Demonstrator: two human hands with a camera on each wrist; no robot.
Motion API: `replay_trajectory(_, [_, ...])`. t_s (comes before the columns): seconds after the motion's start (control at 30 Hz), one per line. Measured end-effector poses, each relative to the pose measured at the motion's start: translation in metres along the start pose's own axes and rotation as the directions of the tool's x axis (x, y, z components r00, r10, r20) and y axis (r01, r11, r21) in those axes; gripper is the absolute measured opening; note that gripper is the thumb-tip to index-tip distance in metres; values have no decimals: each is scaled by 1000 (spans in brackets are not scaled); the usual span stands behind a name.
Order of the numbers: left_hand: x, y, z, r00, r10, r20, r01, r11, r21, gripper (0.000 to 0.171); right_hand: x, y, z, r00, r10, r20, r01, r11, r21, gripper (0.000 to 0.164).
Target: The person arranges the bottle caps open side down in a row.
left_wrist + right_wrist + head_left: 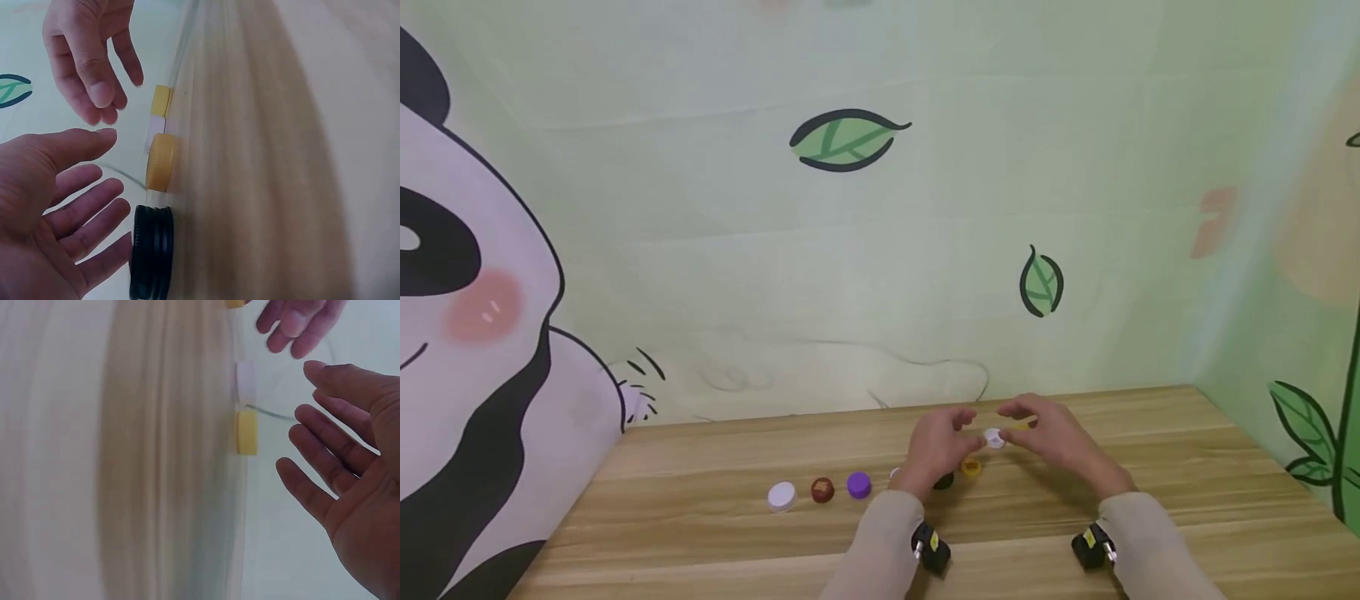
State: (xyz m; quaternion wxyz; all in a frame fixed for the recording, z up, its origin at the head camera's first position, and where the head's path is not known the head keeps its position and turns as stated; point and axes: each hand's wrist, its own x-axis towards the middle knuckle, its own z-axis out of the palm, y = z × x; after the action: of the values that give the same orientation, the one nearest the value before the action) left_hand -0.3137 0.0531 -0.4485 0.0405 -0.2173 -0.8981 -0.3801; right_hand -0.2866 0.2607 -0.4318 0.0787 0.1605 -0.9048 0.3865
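My left hand (936, 446) hovers over the row of bottle caps with fingers loosely spread, holding nothing. Facing it, my right hand (1056, 437) is also raised, its fingers relaxed and nothing between them. A white cap (995, 437) shows in the gap between the two thumbs in the head view; in the right wrist view this white cap (245, 382) stands on the table beside a yellow cap (247, 432). Closer to the left hand are an orange-yellow cap (972, 467) and a ridged black cap (150, 253). The left forearm partly hides another white cap (894, 473).
Further left along the wooden table (700, 542) lie a purple cap (859, 485), a dark red cap (822, 490) and a larger white cap (782, 497). Behind the table's far edge hangs a pale green backdrop (925, 275) printed with leaves and a panda.
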Motion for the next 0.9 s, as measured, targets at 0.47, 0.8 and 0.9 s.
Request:
replay_trajectory(0.47, [15,5,11,1000,-11,29,11,1000,10,34,19,22,-6,989,-29,148,40,997,-71,31])
replay_trajectory(0.8, [22,3,19,1000,14,24,-16,998,57,24,27,27,-2,971,-80,227,90,995,-37,21])
replay_trajectory(0.9, [21,1,20,999,26,25,-28,998,49,19,27,28,1,970,-79,228,88,996,-30,20])
